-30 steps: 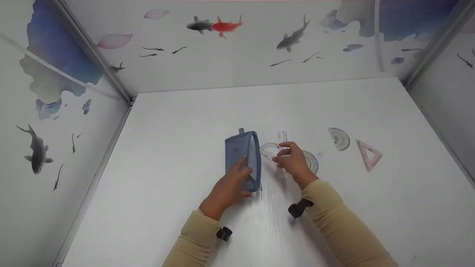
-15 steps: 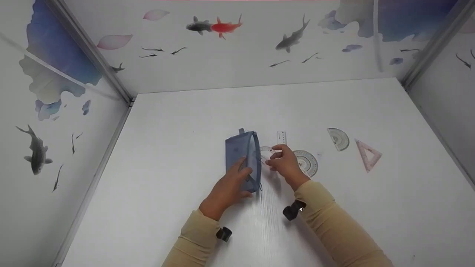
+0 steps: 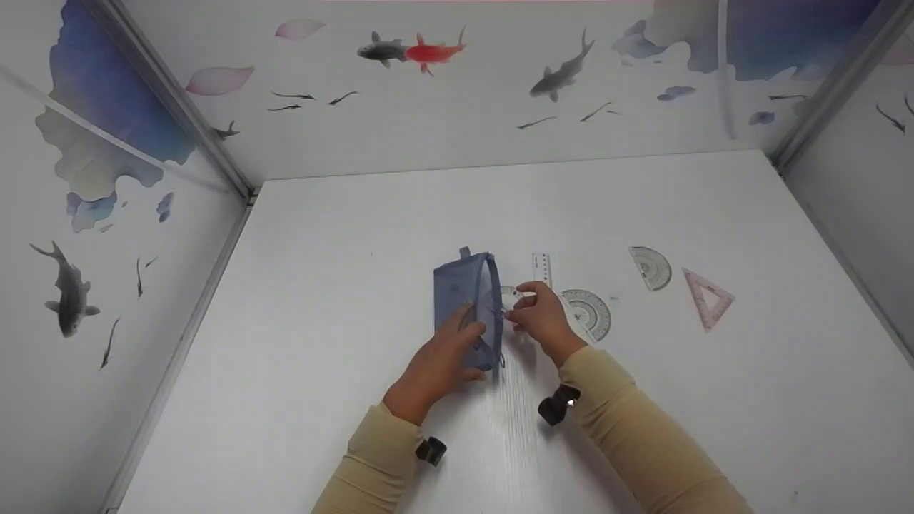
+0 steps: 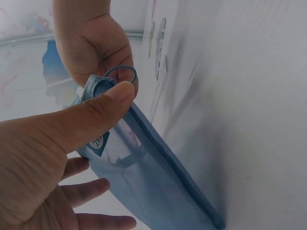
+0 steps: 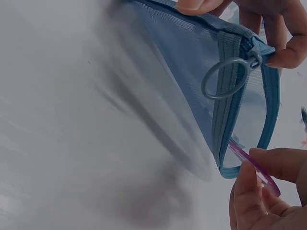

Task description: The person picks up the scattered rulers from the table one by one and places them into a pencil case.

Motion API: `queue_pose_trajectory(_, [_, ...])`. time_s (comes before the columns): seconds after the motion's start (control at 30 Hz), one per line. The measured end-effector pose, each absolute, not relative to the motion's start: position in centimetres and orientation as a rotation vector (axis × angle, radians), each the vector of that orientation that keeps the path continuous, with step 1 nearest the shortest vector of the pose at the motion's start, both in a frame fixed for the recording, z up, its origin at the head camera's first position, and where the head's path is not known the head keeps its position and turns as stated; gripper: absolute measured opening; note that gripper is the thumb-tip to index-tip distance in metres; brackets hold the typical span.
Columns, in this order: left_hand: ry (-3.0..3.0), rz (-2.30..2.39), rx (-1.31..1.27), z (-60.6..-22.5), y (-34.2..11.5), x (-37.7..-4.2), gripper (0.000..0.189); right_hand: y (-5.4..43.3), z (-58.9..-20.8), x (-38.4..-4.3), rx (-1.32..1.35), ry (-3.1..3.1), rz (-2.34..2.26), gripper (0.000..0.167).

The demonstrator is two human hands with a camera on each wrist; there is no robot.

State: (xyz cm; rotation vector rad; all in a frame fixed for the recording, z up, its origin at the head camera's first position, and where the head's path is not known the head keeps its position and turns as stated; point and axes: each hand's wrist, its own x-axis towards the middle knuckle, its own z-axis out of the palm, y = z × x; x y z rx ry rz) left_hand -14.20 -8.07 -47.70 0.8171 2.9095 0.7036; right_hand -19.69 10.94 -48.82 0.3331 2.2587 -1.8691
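Note:
A blue mesh zipper pouch (image 3: 455, 285) has its unzipped mouth facing right. My left hand (image 3: 432, 368) grips it, with the thumb (image 4: 103, 108) over the rim by the zipper's ring pull (image 5: 225, 79) in the wrist views. At the mouth, my right hand (image 3: 543, 318) pinches a clear protractor with a pink edge (image 5: 256, 167) between thumb and fingers. One end of this protractor is inside the opening; the fingers hide part of it. Inside the pouch, other contents are unclear through the mesh.
Right of the hands lie a clear ruler (image 3: 542, 265), a round-edged protractor (image 3: 596, 314), a smaller half-round protractor (image 3: 651, 269) and a pink triangular set square (image 3: 709, 300). White panels with painted fish enclose the white table (image 3: 343, 235).
My right hand has moved left with the pink-edged protractor, bringing its end into the pouch's mouth. More of the protractor lying behind that hand now shows. My left hand and the pouch stay put.

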Motion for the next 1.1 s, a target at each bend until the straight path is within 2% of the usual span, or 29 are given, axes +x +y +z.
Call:
queue_pose_trajectory(0.57, [2.916, 0.723, 0.824, -47.68, -8.1, -14.2, 0.07, 10.37, -48.56, -19.46, 0.328, 2.277, -1.787, 0.047])
queue_pose_trajectory(1.1, [2.93, 0.663, 0.811, -47.56, -7.92, -14.27, 0.067, 10.21, -48.12, -19.43, 0.339, 2.279, -1.785, 0.037])
